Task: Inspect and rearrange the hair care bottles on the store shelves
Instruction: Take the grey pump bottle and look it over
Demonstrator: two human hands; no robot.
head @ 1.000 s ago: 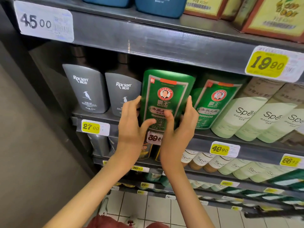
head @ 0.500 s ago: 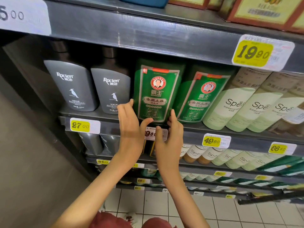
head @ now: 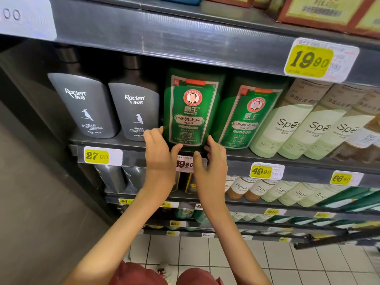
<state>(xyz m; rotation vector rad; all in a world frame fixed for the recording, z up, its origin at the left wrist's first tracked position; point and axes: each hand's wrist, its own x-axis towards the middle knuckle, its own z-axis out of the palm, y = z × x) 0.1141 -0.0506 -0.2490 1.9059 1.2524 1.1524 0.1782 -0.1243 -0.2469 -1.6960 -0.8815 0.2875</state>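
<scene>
While the grey Raclen bottle (head: 134, 112) stands close on the left, the left hand (head: 158, 155) pinches the green bottle (head: 191, 108) at its lower left corner, thumb on its front. Upright at the shelf lip (head: 236, 160), it rises straight above both hands. The right hand (head: 211, 161) touches the lower right corner with bent fingers; whether it grips, hard to tell. 1 twin bottle (head: 246, 120) crowds the right, so open room lies only frontward.
</scene>
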